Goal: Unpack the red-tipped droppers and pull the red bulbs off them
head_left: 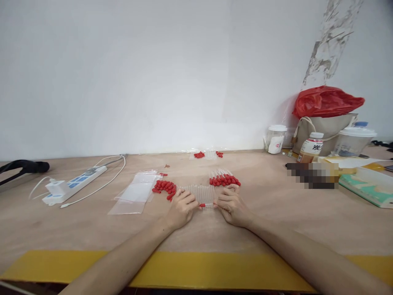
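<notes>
My left hand (183,208) is closed, its fingertips pinching a small red rubber bulb (202,205). My right hand (231,206) pinches the far end of a thin clear tube (209,205), which lies level and meets the bulb between the hands. Just beyond them, clear tubes (196,190) lie side by side in a row. A pile of loose red bulbs (164,186) sits beyond my left hand. Past my right hand lies a bunch of clear droppers (225,179) with red bulbs on their near ends.
Clear plastic bags (135,190) lie flat at left, near a white power strip (75,184) with a cable. More red pieces (199,155) rest by the wall. A lidded cup (276,139), a bottle (311,147) and a bag (322,131) stand at right. Yellow edging (215,270) runs along the table's front.
</notes>
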A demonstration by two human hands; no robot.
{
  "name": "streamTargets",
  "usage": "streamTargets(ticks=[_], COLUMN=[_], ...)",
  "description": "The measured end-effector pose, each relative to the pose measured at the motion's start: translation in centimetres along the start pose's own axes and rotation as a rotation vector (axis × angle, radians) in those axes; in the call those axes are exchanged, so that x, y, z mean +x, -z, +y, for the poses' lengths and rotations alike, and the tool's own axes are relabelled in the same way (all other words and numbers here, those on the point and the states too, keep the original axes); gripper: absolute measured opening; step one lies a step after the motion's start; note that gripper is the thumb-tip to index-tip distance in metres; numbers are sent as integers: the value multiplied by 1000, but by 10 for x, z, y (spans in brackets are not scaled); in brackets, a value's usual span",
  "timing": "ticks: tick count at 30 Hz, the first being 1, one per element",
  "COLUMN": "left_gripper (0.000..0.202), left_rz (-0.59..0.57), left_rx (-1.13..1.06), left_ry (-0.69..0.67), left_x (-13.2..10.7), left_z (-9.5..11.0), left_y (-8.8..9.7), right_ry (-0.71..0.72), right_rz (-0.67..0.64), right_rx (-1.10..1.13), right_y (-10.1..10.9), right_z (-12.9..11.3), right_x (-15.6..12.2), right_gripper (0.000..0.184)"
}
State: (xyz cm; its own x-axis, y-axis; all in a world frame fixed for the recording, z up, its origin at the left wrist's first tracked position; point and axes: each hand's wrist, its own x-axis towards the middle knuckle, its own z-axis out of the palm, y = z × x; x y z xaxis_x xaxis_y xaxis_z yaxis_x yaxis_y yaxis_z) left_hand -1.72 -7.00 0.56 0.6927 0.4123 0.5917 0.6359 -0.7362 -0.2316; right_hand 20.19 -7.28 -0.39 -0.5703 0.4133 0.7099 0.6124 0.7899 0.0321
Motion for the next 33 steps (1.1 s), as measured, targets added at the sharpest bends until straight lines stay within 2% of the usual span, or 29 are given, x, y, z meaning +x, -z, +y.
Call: streamTargets(ticks=[3, 7, 9, 11, 13, 17, 19, 23, 27, 33], left_gripper=[27, 21, 19, 20, 18, 15, 15, 14, 21, 22], left_rz=[25, 163, 228, 227, 137, -199, -265, -218, -198, -197], left_rx=[-35, -212, -308, -380, -452, -602, -604, -546, -582, -556], left_ry=[76, 393, 543, 666, 755, 942, 1031, 1107, 1114, 1087], left_x=[-6, -10, -7, -5, -7, -23, -32, -40, -39, -40], left_z=[-9, -27, -34, -42, -51, -72, -79, -84, -82, -83], left_y=[5, 23, 34, 45, 55, 64, 63, 54, 45, 45], right_ry=[-54, -296, -368, -414, -465, -531, -528, -532, -569, -576], right_rz=[-1, 72, 60, 36, 28, 10, -6, -26, -60, -70], right_rx=[-5, -52, -54, -53, -71, -120, -131, -140, -109, -52], right_y=[5, 15, 14, 9, 3, -7, -8, -10, -14, -16], right_z=[13, 32, 34, 30, 25, 20, 18, 13, 5, -3], right_x=[-9, -17, -15, -11, -7, -4, -4, -1, 6, 9], right_gripper=[27, 25, 23, 20, 17, 15, 15, 12, 9, 23])
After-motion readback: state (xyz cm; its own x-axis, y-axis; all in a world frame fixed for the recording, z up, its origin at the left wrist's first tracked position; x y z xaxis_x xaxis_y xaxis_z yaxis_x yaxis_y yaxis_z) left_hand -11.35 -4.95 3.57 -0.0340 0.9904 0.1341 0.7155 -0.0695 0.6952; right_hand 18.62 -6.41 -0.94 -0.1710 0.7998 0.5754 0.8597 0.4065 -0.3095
